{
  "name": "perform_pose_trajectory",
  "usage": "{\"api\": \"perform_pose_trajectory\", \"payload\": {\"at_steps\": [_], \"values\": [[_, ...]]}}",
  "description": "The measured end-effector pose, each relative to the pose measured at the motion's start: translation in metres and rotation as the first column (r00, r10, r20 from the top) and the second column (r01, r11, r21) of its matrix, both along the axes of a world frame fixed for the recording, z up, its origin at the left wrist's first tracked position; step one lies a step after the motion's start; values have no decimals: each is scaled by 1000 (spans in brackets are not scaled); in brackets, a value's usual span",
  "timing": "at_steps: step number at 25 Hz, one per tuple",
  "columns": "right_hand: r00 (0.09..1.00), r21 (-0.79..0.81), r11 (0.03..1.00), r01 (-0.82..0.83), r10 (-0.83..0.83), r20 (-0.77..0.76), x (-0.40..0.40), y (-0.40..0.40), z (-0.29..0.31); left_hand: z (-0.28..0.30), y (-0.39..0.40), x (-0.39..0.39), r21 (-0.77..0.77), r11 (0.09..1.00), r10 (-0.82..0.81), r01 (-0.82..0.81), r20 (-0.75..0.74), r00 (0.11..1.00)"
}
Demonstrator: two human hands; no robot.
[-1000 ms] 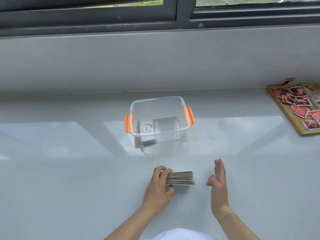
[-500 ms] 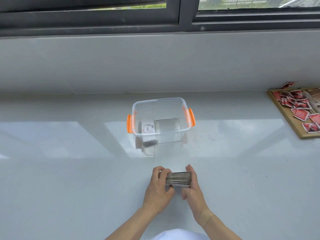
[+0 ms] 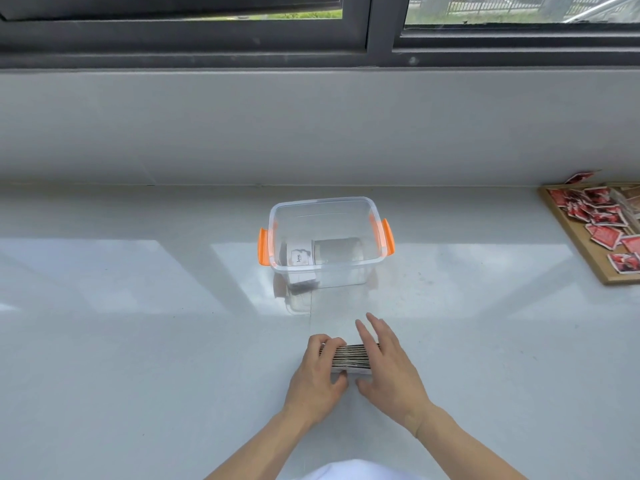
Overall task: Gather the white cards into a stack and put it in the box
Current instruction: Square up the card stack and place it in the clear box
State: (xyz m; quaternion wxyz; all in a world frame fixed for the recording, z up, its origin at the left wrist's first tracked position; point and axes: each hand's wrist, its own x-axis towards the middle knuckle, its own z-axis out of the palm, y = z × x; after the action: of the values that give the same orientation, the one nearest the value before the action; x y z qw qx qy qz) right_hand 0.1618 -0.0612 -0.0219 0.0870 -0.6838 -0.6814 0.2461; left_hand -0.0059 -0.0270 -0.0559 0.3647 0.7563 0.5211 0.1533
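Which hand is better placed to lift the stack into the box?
Left hand: it wraps the card stack, fingers over, thumb under. Right hand lies flat against its end. Box sits straight ahead.

Counter (image 3: 138, 341): pale grey, glossy, window reflections across it. Box (image 3: 325, 268): clear plastic, lidless, orange clips (image 3: 264, 246) on both short sides, standing mid-counter; inside, a card marked "love" (image 3: 300, 257) and a grey stack (image 3: 338, 250) beside it. Card stack (image 3: 349, 355): on edge on the counter, near side of the box, striped edges up. Left hand (image 3: 317, 374): fingers curled over the stack's left end, thumb at its near side. Right hand (image 3: 389, 365): flat against the right end, fingers extended toward the box. Wooden tray (image 3: 571, 237): far right, strewn with red packets (image 3: 604, 216). Window frame (image 3: 381, 39): dark, above a grey wall.
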Motion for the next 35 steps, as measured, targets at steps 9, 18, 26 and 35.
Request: {"api": "perform_pose_trajectory", "payload": {"at_steps": [9,18,26,35], "values": [[987,51,993,-105,98,128,-8,20,5,17,10,-8,-111,993,39,-26,121,992],[725,-147,956,254,-289,-625,-10,11,27,87,19,-3,-18,1000,-14,22,360,933],[755,-145,940,309,-336,-563,-12,2,24,79,14,-2,72,996,-68,54,207,976],[787,-140,944,297,-326,-524,-13,-1,16,72,10,-3,107,992,-83,63,188,979]]}}
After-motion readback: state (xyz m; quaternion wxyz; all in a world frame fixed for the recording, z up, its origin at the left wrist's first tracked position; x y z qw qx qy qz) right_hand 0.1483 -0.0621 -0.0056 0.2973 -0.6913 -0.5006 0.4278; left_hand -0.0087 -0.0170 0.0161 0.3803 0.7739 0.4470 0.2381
